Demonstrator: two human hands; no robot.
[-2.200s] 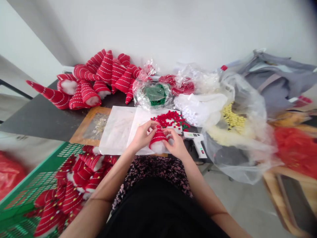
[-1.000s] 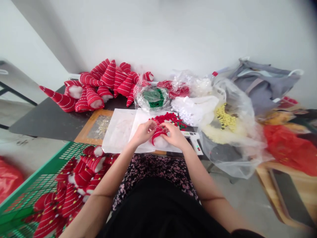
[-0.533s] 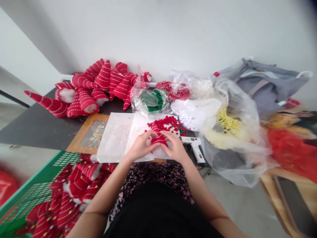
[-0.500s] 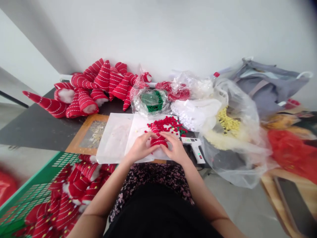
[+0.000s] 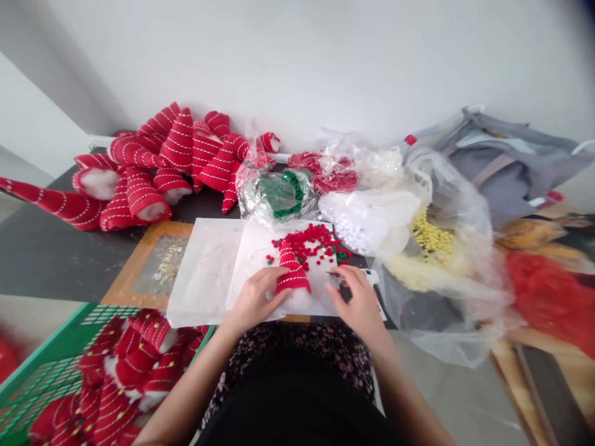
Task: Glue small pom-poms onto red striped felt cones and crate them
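Observation:
A small stuffed red hat (image 5: 292,269) with white stitched stripes lies on the white paper, its tip pointing away from me. My left hand (image 5: 258,297) has its thumb and fingers closed on the hat's left edge. To the right, my right hand (image 5: 360,303) is off the hat, thumb and index finger apart over the white glue gun (image 5: 372,279). The gun's dark nozzle shows between those fingers; the hand hides most of its body, and a firm grip is not visible. Red and green pom-poms (image 5: 311,241) are scattered just beyond the hat.
Striped red hats (image 5: 179,148) are heaped at the back left. A green basket (image 5: 51,353) below holds more hats. Bags of green pom-poms (image 5: 281,195), white pom-poms (image 5: 351,235) and yellow pom-poms (image 5: 430,238) line the table. A framed mesh (image 5: 121,288) lies left of the paper.
My right hand has left the hat and moved right to the glue gun. The hat now lies more exposed, with my left hand still on it. The camera view has shifted slightly.

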